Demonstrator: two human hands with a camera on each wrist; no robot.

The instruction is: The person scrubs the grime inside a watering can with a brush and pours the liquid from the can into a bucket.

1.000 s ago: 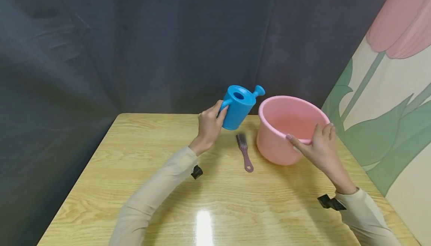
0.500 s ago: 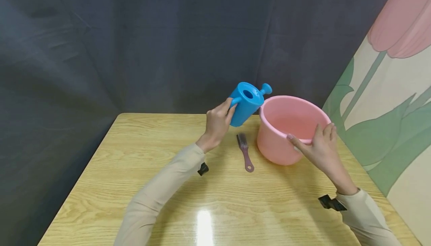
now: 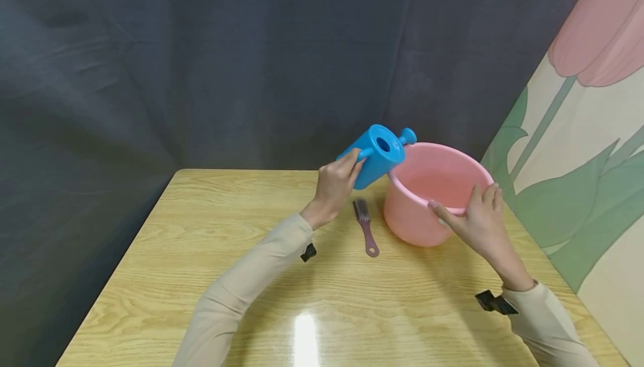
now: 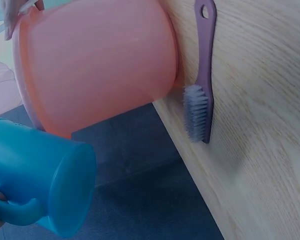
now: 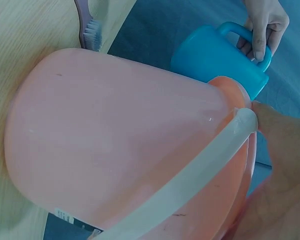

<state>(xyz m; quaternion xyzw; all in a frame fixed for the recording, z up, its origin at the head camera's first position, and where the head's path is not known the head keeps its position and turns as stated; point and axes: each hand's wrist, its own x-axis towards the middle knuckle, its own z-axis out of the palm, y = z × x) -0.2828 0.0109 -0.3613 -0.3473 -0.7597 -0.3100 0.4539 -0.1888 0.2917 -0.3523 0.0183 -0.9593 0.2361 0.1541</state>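
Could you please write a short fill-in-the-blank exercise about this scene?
1. The left hand grips the watering can by its ____.
2. In the head view, the bucket held by the right hand is coloured ____.
3. The brush lies on the wood-grained ____.

Missing words: handle; pink; table.

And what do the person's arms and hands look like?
The left hand and right hand are bare, with no gloves. The left sleeve and right sleeve are long, plain and cream-coloured, a bit wrinkled. Each has a small, black, blocky gadget at its wrist end, and I can't see any cable on it.
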